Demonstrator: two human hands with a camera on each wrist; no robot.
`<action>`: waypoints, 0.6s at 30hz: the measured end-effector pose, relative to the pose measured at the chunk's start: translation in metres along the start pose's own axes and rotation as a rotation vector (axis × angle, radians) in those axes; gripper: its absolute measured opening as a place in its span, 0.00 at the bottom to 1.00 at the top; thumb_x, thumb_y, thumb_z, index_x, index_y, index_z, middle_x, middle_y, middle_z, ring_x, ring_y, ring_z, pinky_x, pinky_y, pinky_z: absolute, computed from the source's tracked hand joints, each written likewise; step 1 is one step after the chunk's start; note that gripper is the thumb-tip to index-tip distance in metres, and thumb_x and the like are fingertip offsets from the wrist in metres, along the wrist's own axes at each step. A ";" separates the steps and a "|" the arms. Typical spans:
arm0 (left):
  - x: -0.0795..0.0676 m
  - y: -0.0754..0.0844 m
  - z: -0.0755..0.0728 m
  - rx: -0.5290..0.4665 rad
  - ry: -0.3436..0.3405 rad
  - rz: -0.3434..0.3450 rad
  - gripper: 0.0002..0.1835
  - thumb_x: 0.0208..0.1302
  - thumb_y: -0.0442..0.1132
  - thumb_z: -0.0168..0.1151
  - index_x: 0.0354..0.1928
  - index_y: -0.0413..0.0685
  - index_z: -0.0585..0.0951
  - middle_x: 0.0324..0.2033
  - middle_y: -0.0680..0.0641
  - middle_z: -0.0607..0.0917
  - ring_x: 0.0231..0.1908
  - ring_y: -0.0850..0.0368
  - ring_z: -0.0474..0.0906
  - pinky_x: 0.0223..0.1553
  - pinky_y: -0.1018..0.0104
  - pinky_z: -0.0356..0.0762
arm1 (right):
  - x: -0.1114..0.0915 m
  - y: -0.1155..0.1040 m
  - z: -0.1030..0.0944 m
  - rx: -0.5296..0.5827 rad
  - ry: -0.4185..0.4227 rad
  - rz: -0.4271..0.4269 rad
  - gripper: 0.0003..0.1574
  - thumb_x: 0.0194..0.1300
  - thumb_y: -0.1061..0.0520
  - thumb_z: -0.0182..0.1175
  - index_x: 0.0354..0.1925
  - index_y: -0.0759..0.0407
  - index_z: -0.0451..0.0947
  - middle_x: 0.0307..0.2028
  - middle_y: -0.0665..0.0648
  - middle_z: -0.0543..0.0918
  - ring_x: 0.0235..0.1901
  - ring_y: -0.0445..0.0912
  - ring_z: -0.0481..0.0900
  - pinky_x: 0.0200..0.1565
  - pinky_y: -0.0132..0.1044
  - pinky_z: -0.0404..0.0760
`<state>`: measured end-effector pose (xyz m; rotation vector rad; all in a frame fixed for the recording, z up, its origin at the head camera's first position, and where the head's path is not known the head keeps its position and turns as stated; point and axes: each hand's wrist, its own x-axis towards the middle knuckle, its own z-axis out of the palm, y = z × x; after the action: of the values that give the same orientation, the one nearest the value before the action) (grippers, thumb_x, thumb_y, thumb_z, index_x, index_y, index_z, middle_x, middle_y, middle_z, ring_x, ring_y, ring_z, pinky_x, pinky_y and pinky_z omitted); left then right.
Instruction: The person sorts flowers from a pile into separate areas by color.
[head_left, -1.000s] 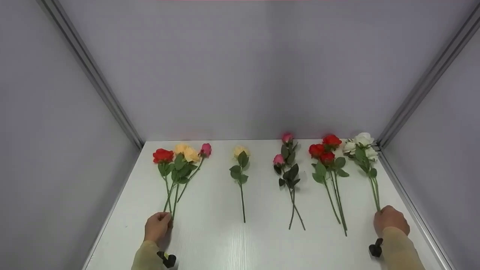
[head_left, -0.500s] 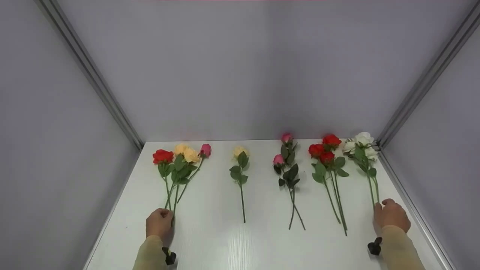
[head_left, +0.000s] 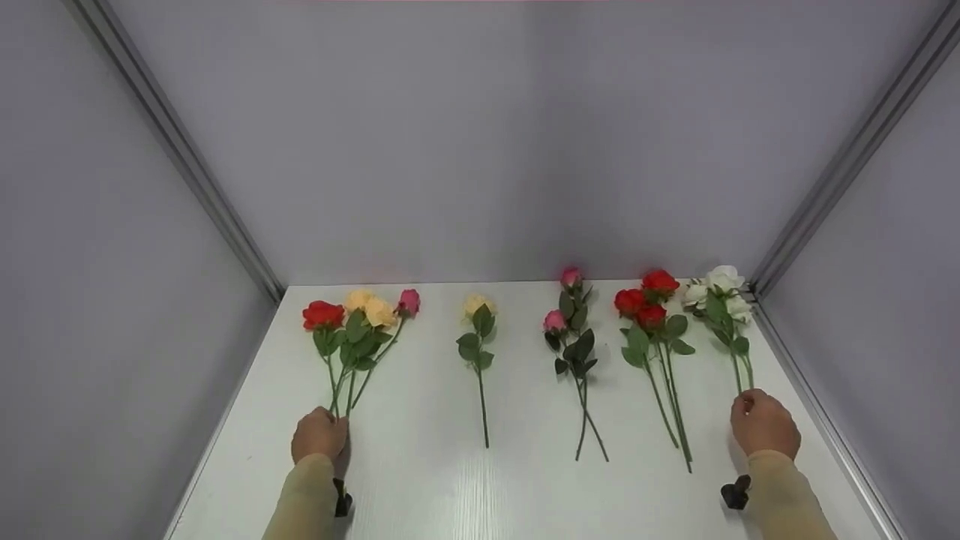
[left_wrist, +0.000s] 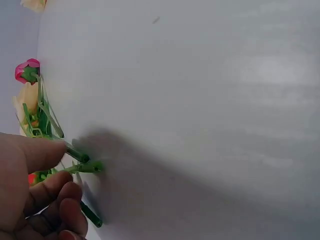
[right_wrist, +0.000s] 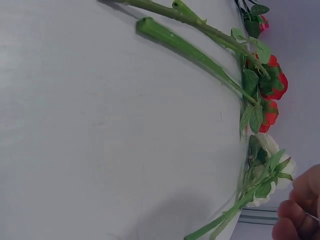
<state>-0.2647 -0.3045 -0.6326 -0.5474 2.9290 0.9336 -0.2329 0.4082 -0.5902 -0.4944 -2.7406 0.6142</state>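
My left hand (head_left: 319, 436) is at the lower stems of a bunch on the left: a red rose (head_left: 322, 315), yellow roses (head_left: 379, 312) and a pink rose (head_left: 409, 301). In the left wrist view, thumb and forefinger pinch around green stems (left_wrist: 91, 167), whose cut ends stick out past the fingertips. At far right, my right hand (head_left: 765, 424) is over the lower stems of the white roses (head_left: 724, 279). Its fingers (right_wrist: 292, 225) are loosely bent in the right wrist view, with the white roses' stems (right_wrist: 225, 217) showing apart from them.
Between the hands lie a single yellow rose (head_left: 478, 307), two crossed pink roses (head_left: 555, 321) and several red roses (head_left: 651, 315) on the white table (head_left: 420, 487). Grey panels (head_left: 420, 150) enclose the back and sides.
My right hand has loosened from the white roses' stems and shifted up and left. My left hand has slid slightly up along its stems. The blossoms have barely moved.
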 end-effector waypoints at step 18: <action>0.002 0.003 -0.025 -0.036 -0.001 -0.031 0.14 0.72 0.33 0.44 0.43 0.28 0.75 0.37 0.32 0.80 0.40 0.36 0.78 0.42 0.45 0.74 | -0.004 -0.006 0.005 0.050 0.030 -0.049 0.14 0.68 0.57 0.53 0.41 0.66 0.80 0.33 0.65 0.83 0.31 0.60 0.81 0.29 0.55 0.77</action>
<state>-0.2650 -0.3172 -0.6109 -0.5923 2.8988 0.9852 -0.2325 0.3993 -0.5926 -0.4198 -2.6930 0.6558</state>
